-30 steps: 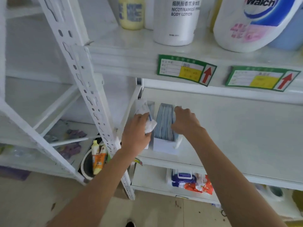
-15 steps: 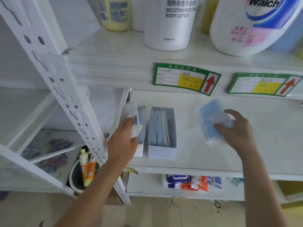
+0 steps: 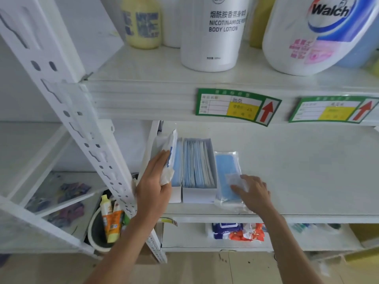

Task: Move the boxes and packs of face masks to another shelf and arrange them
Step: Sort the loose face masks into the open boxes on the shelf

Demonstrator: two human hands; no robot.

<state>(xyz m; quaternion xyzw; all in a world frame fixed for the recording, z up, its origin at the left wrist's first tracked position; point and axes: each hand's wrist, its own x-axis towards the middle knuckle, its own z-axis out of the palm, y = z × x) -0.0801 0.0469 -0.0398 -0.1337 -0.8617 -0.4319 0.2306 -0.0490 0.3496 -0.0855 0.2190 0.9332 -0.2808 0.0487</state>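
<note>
Fingers of right hand (image 3: 253,193) press flat crinkly plastic mask pack (image 3: 227,177); left hand (image 3: 153,185) grips another (upright).

Toiletries and price tags on white shelving

A white body lotion bottle (image 3: 213,33) stood on the upper shelf (image 3: 143,66) between a yellow bottle (image 3: 141,23) and a large white Walch jug (image 3: 313,33). Two green price tags (image 3: 238,106) with red arrows were fixed to that shelf's front edge. Lower left, a round bin (image 3: 96,234) held orange and yellow tubes (image 3: 110,220). On the bottom shelf lay blue and orange wipe packs (image 3: 235,231).
</note>
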